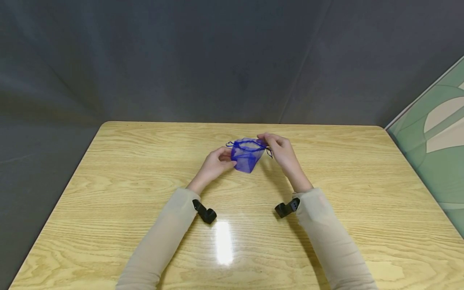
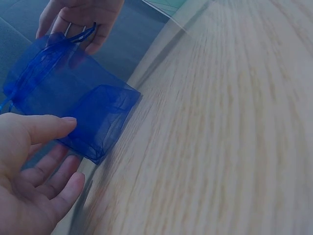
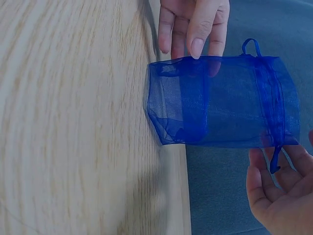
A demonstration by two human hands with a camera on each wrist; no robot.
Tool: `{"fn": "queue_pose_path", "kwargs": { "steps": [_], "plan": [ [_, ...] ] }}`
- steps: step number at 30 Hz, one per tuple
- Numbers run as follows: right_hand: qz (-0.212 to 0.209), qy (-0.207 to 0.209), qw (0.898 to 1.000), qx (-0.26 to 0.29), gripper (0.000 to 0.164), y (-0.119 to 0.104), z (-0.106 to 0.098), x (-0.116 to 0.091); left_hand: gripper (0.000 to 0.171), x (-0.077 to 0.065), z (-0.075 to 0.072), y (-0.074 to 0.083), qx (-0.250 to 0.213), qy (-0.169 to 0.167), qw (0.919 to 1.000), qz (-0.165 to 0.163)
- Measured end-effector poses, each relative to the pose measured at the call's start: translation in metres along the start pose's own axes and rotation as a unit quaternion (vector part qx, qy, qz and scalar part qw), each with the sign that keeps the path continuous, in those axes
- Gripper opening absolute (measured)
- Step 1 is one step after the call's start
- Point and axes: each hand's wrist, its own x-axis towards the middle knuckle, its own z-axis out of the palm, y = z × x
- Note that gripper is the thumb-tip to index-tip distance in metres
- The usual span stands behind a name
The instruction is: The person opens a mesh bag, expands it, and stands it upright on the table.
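Observation:
A small sheer blue drawstring bag hangs between my hands above the table, its mouth upward and spread apart. My left hand pinches its left side, thumb in front and fingers behind. At the top right edge, near the cord, my right hand holds the bag's rim. Part of the right fingers sits behind the fabric in the right wrist view. Cord loops stick out at both sides of the mouth. A darker patch fills the bag's lower part; whether it is folded fabric or contents, I cannot tell.
The wooden table lies below, with a bright light reflection near its front. Dark cloth hangs behind its back edge. A green and white patterned panel stands on the right. Black wrist cameras sit on both sleeves.

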Motion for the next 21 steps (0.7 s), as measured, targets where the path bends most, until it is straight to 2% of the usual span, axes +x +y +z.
{"fn": "queue_pose_path", "kwargs": {
  "steps": [8, 21],
  "plan": [
    [0.007, 0.003, 1.000, 0.019, 0.055, 0.002, -0.001, 0.001, 0.044, 0.000, -0.001, 0.001, 0.002, -0.002, 0.9999, -0.010],
    [0.016, -0.006, 0.999, 0.030, 0.057, 0.005, -0.003, -0.001, 0.052, -0.005, -0.011, 0.001, 0.017, -0.018, 0.9997, -0.004]
  ]
}}
